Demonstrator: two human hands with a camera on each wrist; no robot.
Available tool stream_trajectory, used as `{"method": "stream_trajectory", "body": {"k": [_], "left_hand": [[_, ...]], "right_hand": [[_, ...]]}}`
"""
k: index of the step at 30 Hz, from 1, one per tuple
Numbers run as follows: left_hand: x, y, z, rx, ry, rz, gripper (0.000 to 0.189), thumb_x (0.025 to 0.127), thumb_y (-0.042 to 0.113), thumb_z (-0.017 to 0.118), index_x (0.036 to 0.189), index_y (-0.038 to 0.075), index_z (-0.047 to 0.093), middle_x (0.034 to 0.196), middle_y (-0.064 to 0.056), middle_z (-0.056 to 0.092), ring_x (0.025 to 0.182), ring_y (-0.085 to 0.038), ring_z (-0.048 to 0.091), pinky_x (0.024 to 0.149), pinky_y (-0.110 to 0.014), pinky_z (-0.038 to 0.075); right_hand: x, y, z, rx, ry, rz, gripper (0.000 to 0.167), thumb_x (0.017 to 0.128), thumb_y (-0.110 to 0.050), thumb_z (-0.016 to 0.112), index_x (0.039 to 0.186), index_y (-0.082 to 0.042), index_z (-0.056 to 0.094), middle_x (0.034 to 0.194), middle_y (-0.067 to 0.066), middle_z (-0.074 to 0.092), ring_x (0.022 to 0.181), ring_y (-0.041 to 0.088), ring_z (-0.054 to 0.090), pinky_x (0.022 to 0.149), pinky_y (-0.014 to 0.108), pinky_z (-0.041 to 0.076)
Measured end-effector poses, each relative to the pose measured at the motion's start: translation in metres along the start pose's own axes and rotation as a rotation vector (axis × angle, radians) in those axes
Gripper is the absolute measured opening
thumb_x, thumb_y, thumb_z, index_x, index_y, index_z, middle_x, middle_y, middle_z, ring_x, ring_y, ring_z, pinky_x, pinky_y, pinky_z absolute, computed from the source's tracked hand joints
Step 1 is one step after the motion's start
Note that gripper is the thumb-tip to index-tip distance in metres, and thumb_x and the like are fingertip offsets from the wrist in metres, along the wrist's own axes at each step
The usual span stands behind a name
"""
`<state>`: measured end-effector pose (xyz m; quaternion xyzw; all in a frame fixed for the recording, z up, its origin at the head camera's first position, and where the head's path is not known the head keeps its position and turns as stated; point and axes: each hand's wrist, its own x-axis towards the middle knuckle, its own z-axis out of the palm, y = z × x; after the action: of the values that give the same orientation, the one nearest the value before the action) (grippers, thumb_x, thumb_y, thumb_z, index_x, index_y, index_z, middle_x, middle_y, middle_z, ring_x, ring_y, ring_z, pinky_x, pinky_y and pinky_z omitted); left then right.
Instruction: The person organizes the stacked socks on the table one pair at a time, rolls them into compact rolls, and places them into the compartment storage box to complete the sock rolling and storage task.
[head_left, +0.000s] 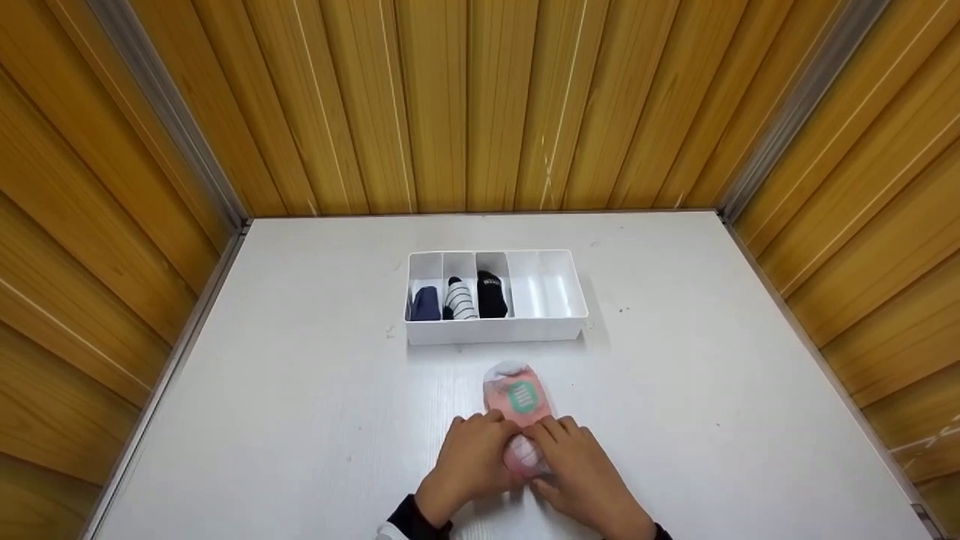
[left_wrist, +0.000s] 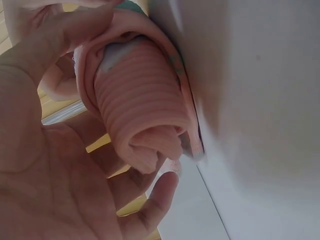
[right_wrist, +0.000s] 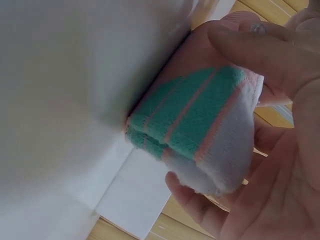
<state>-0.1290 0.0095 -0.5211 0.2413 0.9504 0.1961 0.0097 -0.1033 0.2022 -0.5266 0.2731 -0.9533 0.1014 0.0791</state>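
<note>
A pink sock [head_left: 523, 397] with a green patch and a whitish end lies on the table in front of the box, its near part folded over. From the left side my left hand [head_left: 472, 456] grips the folded part; in the left wrist view the ribbed pink roll [left_wrist: 142, 100] sits between thumb and fingers. My right hand [head_left: 583, 474] holds the same sock from the right, thumb on top. The right wrist view shows the sock's green-striped and white side [right_wrist: 200, 120], with the fingers curled around its edge.
Beyond the sock stands a white divided box [head_left: 495, 331]. Its left compartments hold a navy sock [head_left: 426, 304], a white striped sock [head_left: 460, 300] and a black sock [head_left: 492, 295]; the wider right part shows bare. Wood-patterned walls [head_left: 465, 105] border the white table [head_left: 300, 360].
</note>
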Motion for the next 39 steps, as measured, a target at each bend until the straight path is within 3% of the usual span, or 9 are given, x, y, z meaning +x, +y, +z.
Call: {"method": "stream_trajectory", "body": {"k": [8,14,29,39], "left_hand": [[0.0025,-0.0045,-0.0010,-0.034,-0.011,0.004,0.047,0.066,0.051,0.087,0.103,0.024,0.076,0.090,0.006,0.070,0.079,-0.014,0.065,0.067,-0.042,0.047],[0.0010,-0.0047,-0.0023,-0.076,-0.001,-0.002,0.049,0.070,0.051,0.086,0.109,0.024,0.075,0.095,0.006,0.071,0.084,-0.015,0.065,0.070,-0.042,0.049],[-0.0022,-0.0008,-0.0043,-0.054,0.030,-0.015,0.052,0.065,0.045,0.092,0.108,0.023,0.073,0.096,0.006,0.070,0.084,-0.015,0.064,0.070,-0.040,0.047],[0.0003,-0.0012,-0.0049,-0.052,0.016,-0.021,0.049,0.067,0.050,0.089,0.104,0.023,0.075,0.091,0.006,0.070,0.081,-0.014,0.063,0.069,-0.040,0.047]], "right_hand": [[0.0010,0.0024,-0.0022,0.020,0.022,-0.017,0.059,0.073,-0.036,0.089,0.123,-0.022,0.061,0.117,-0.009,0.062,0.102,0.015,0.053,0.077,0.034,0.046],[0.0022,0.0046,-0.0056,0.048,0.041,-0.037,0.059,0.071,-0.031,0.091,0.122,-0.021,0.063,0.118,-0.010,0.067,0.098,0.013,0.056,0.075,0.031,0.046],[0.0030,0.0040,-0.0076,0.117,-0.023,0.016,0.056,0.074,-0.030,0.090,0.123,-0.021,0.064,0.122,-0.009,0.068,0.098,0.013,0.056,0.076,0.032,0.048],[0.0004,0.0016,-0.0065,0.054,-0.007,0.013,0.063,0.073,-0.035,0.090,0.126,-0.022,0.059,0.124,-0.008,0.061,0.107,0.016,0.055,0.081,0.036,0.049]]}}
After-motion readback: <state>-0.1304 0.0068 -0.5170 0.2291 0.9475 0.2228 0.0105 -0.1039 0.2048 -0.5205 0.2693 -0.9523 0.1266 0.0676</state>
